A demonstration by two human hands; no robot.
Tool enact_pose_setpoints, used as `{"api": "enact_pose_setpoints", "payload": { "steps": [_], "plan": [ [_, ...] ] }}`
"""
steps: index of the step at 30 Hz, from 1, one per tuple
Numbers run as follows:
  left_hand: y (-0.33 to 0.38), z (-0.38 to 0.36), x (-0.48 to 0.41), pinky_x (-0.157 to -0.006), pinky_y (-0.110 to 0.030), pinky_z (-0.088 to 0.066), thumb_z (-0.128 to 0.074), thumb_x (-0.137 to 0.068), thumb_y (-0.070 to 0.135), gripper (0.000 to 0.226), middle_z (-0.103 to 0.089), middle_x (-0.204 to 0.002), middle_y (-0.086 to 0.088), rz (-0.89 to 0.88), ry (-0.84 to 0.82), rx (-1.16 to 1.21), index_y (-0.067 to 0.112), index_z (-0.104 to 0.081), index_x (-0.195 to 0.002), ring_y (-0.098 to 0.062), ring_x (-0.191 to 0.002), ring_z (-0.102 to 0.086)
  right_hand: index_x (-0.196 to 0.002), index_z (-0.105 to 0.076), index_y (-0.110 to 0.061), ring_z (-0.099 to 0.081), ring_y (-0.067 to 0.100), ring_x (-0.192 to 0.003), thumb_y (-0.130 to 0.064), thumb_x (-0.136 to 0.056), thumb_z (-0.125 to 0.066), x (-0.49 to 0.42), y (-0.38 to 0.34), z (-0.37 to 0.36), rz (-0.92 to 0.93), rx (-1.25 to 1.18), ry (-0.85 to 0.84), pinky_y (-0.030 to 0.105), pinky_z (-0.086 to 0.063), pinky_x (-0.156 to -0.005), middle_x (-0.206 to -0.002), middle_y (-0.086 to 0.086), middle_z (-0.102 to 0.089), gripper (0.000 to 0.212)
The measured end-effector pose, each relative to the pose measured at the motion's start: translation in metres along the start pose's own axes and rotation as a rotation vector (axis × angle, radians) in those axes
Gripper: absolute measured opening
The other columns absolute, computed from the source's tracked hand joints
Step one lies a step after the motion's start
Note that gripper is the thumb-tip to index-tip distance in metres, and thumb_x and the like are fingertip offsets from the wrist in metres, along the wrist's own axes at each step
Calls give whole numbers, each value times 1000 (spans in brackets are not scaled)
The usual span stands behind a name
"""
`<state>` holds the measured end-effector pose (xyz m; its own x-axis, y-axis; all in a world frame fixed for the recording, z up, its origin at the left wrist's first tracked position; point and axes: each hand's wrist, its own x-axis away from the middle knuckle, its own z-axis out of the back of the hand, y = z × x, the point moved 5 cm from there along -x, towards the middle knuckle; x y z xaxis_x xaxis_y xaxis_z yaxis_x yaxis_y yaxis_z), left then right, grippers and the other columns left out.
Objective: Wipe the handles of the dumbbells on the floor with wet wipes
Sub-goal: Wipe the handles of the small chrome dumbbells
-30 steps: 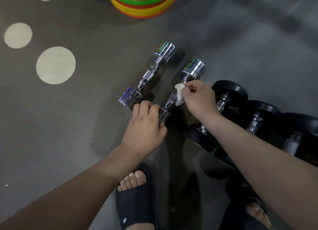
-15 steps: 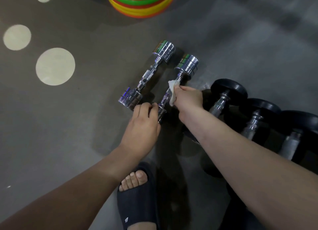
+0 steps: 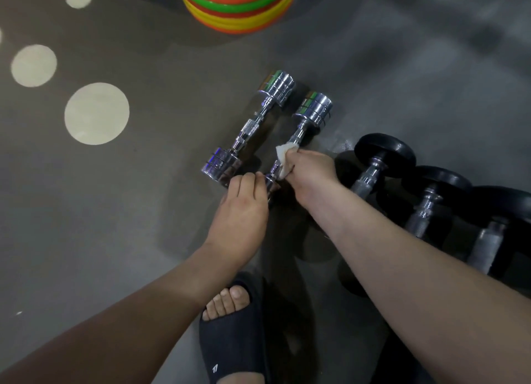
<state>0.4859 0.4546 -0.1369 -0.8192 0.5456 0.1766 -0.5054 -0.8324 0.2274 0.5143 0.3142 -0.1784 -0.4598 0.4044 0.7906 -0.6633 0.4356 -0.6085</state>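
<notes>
shiny chrome dumbbell (image 3: 314,109) on the floor, its handle wrapped in a wipe

nearest the camera, a foot in a dark slide sandal (image 3: 232,343) stands on the dull grey floor (image 3: 86,225). just beyond it, the left hand (image 3: 241,208) has its fingers curled down over the near chrome head of that dumbbell, gripping it. beside it, the right hand (image 3: 311,172) is closed round the knurled handle, with a crumpled white wet wipe (image 3: 283,155) clamped between fingers and bar. a corner of the wipe sticks out past the knuckles. the dumbbell lies flat, slanting away to the right, its far head bare. a second chrome dumbbell (image 3: 249,128) lies just to its left, parallel. to the right, three black round-headed dumbbells (image 3: 385,154) lie in a row. pale round spots (image 3: 96,113) mark the floor at left, and a stack of bright coloured discs (image 3: 238,10) sits farthest off.
</notes>
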Motion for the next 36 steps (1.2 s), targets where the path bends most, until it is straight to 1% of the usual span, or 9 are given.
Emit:
{"api": "enact_pose_setpoints", "payload": {
  "steps": [4,8,15,18,24,28,31,33,36],
  "plan": [
    [3,-2,2,-92,-50,-51,-61,-85,2,55,-55,-119,-24,-10,-1,-11,-12,-48,-137,-40,-108,-53,-94,-74,-11,-71,23,-82,-14,-92,-65,-4,-15,4,40,-79,127,25,-56,-70,-85,6,-72,10],
    [-1,2,1,-89,-50,-52,-47,-89,12,48,-56,-115,-21,11,52,38,-9,-54,-131,-39,-105,-54,-85,-72,-20,-71,11,-76,-15,-94,-64,12,8,6,36,23,18,17,-57,-70,-82,-2,-74,13],
    [1,26,-32,-71,-40,-49,-47,-89,29,26,-57,-84,-8,50,-21,269,10,-62,-81,-30,-79,-58,-88,-65,-21,-71,27,-92,-9,-84,-73,5,-2,34,41,30,111,46,-59,-89,-94,8,-72,15],
    [-2,27,-57,-80,-40,-51,-59,-88,26,16,-63,-93,-4,223,-30,458,12,-63,-96,-24,-87,-61,-87,-68,-18,-72,28,-90,-11,-84,-75,7,-5,39,17,-4,103,45,-60,-85,-92,10,-73,10],
    [-2,18,-87,-97,-27,-49,-67,-86,33,55,-62,-112,11,404,-162,806,16,-52,-136,-9,-105,-63,-95,-68,-14,-73,26,-86,-2,-93,-61,9,-10,50,-1,-95,40,40,-62,-81,-96,13,-73,14],
    [7,15,-86,-87,-22,-52,-69,-90,42,43,-69,-108,13,357,-188,974,22,-62,-128,-1,-98,-66,-97,-69,-11,-72,23,-82,-1,-90,-65,13,-14,46,34,-127,-79,33,-58,-70,-94,13,-74,13],
    [5,16,-82,-83,-20,-54,-66,-96,23,17,-76,-98,7,281,-127,981,21,-73,-111,-6,-92,-71,-98,-71,-4,-69,23,-78,0,-92,-65,16,-17,39,43,-186,-158,30,-55,-69,-94,16,-74,10],
    [-5,14,-82,-87,-30,-58,-62,-91,4,23,-77,-93,4,371,-49,1008,19,-75,-102,-13,-91,-72,-102,-71,0,-68,21,-78,-1,-96,-59,17,-20,40,55,-157,-149,28,-57,-72,-92,16,-72,13],
    [-23,13,-85,-72,-32,-59,-57,-86,5,25,-75,-85,4,501,47,981,21,-74,-93,-18,-80,-72,-101,-72,-8,-67,15,-78,-6,-97,-56,18,-23,46,81,7,-106,29,-61,-80,-91,6,-71,16]
  ]
}}
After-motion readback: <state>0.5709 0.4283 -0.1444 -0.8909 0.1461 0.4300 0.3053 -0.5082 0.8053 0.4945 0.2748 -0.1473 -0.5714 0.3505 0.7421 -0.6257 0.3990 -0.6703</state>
